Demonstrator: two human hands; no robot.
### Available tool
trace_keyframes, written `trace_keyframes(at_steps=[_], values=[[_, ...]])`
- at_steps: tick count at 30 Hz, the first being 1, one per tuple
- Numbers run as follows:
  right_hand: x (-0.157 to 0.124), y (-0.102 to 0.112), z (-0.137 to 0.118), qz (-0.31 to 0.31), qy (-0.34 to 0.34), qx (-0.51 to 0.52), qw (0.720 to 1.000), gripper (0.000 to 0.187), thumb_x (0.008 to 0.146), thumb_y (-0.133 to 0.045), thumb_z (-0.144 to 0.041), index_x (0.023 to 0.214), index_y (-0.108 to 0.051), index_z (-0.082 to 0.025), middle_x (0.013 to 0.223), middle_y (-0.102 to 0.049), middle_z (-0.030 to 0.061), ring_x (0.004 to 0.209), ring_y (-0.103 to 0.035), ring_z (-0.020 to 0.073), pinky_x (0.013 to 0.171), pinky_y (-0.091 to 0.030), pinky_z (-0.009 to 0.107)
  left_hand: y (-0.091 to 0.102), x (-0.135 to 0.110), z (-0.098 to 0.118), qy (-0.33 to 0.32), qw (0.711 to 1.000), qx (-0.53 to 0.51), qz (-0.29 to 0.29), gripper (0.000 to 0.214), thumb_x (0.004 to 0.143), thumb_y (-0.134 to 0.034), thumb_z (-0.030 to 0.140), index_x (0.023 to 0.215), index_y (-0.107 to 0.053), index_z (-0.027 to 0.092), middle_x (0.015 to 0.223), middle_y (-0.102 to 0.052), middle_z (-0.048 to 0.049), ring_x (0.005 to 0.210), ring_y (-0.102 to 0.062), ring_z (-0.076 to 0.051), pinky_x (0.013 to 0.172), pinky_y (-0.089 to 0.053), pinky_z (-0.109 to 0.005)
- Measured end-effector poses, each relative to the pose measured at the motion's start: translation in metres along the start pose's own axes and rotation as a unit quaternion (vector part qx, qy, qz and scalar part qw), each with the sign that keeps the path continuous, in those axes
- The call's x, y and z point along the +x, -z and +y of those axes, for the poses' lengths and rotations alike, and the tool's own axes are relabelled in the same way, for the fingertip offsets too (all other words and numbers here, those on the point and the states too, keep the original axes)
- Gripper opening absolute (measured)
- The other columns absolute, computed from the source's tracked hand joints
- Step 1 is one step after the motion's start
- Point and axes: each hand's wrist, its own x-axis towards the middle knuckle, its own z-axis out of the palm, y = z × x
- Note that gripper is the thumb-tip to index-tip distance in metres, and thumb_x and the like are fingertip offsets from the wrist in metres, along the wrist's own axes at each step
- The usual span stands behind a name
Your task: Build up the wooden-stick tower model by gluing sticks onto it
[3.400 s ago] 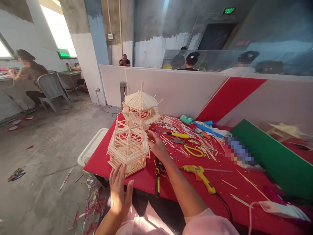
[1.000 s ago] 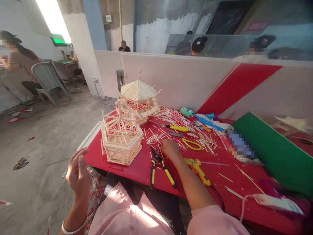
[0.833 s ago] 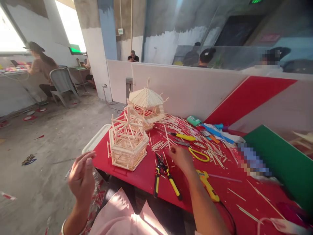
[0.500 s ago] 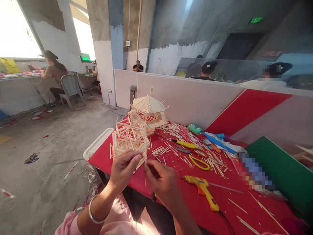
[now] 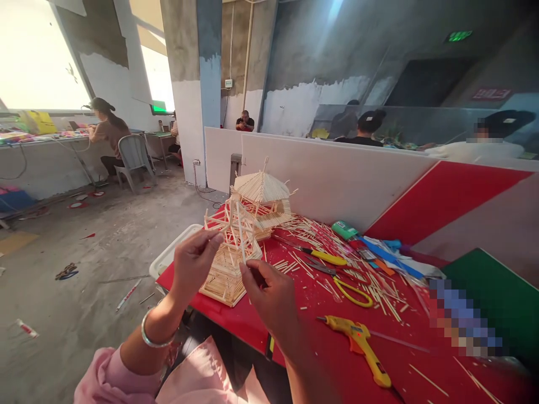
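My left hand and my right hand are raised side by side in front of a hexagonal tower of thin wooden sticks on the red table. Both pinch a thin wooden stick that stands roughly upright between their fingertips. A second stick model with a pointed roof stands just behind the tower. Loose sticks lie scattered to the right.
A yellow glue gun, yellow-handled scissors and a yellow-handled tool lie on the table. A white and red partition runs behind. A green board lies at right. Other people sit at tables beyond.
My left hand let go of the tower base and dropped aside. My right hand picked a stick from the table. Both hands then rose and met on it in front of the tower.
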Motion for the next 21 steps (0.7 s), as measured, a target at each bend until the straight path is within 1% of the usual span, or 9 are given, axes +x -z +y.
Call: trace_keyframes(at_steps=[1,3,6,8,10,13,15,17,21], values=[[0.002,-0.001,0.001,0.003,0.004,-0.001,1.000,0.019,0.091,-0.057,-0.034,0.082,-0.068,-0.022,0.068,-0.070,-0.0007,0.056,-0.061,0.0107,0.056,-0.045,0.022,0.003,0.009,0.001,-0.018,1.000,0.021,0.010,0.021,0.082,-0.067,0.039,0.081,-0.077,0.020,0.075,-0.071,-0.0029,0.067,-0.058,-0.014,0.059,-0.047,-0.024],[0.006,-0.004,0.002,0.004,0.009,0.001,1.000,0.019,0.091,-0.057,-0.034,0.082,-0.068,-0.022,0.067,-0.070,-0.0012,0.055,-0.060,0.0103,0.055,-0.044,0.021,0.006,0.027,0.001,-0.031,0.999,0.044,0.005,0.019,0.080,-0.068,0.036,0.081,-0.078,0.020,0.075,-0.071,-0.0024,0.065,-0.058,-0.013,0.057,-0.047,-0.024],[0.008,-0.007,0.004,0.000,0.004,0.005,1.000,0.019,0.091,-0.057,-0.033,0.082,-0.068,-0.021,0.065,-0.068,-0.0015,0.053,-0.059,0.0098,0.054,-0.043,0.021,0.004,0.046,-0.002,-0.010,0.998,0.042,-0.047,0.020,0.077,-0.068,0.037,0.077,-0.078,0.019,0.066,-0.068,-0.0018,0.058,-0.054,-0.012,0.050,-0.042,-0.023],[0.008,-0.009,0.006,-0.007,0.001,0.005,1.000,0.019,0.092,-0.056,-0.033,0.082,-0.068,-0.021,0.064,-0.067,-0.0014,0.053,-0.058,0.0096,0.053,-0.043,0.021,0.000,0.055,-0.005,0.010,0.996,0.037,-0.086,0.022,0.077,-0.068,0.038,0.074,-0.078,0.018,0.061,-0.065,-0.0020,0.056,-0.052,-0.011,0.047,-0.038,-0.023],[0.008,-0.010,0.007,-0.008,0.001,0.004,1.000,0.020,0.092,-0.056,-0.033,0.082,-0.068,-0.020,0.064,-0.066,-0.0013,0.053,-0.057,0.0096,0.054,-0.042,0.021,-0.003,0.061,-0.006,0.019,0.993,0.040,-0.111,0.024,0.076,-0.067,0.039,0.070,-0.076,0.018,0.058,-0.062,-0.0019,0.052,-0.049,-0.010,0.045,-0.034,-0.023],[0.010,-0.011,0.008,-0.010,-0.002,0.001,1.000,0.020,0.092,-0.056,-0.034,0.083,-0.068,-0.021,0.064,-0.067,-0.0010,0.054,-0.057,0.0097,0.054,-0.042,0.021,-0.004,0.072,-0.004,0.032,0.987,0.055,-0.145,0.026,0.076,-0.067,0.038,0.059,-0.071,0.018,0.047,-0.052,0.0008,0.044,-0.040,-0.008,0.041,-0.026,-0.023],[0.011,-0.011,0.007,-0.011,-0.005,0.000,1.000,0.020,0.092,-0.056,-0.034,0.082,-0.068,-0.021,0.065,-0.067,-0.0008,0.053,-0.057,0.0098,0.053,-0.042,0.021,-0.003,0.081,-0.002,0.062,0.981,0.049,-0.180,0.032,0.075,-0.069,0.040,0.051,-0.066,0.019,0.040,-0.041,0.0031,0.038,-0.031,-0.006,0.039,-0.020,-0.023],[0.011,-0.011,0.007,-0.010,-0.008,0.002,1.000,0.020,0.092,-0.056,-0.034,0.081,-0.068,-0.021,0.064,-0.067,-0.0009,0.053,-0.057,0.0099,0.052,-0.042,0.021,-0.002,0.089,0.000,0.104,0.970,0.023,-0.220,0.038,0.073,-0.072,0.044,0.046,-0.062,0.019,0.035,-0.035,0.0038,0.035,-0.026,-0.005,0.038,-0.017,-0.024],[0.012,-0.011,0.008,-0.009,-0.009,0.007,1.000,0.020,0.091,-0.056,-0.034,0.081,-0.068,-0.021,0.064,-0.067,-0.0008,0.054,-0.058,0.0103,0.053,-0.043,0.021,-0.003,0.101,0.004,0.164,0.945,-0.012,-0.284,0.045,0.068,-0.079,0.052,0.040,-0.059,0.021,0.032,-0.037,0.0011,0.033,-0.026,-0.006,0.039,-0.019,-0.025]])
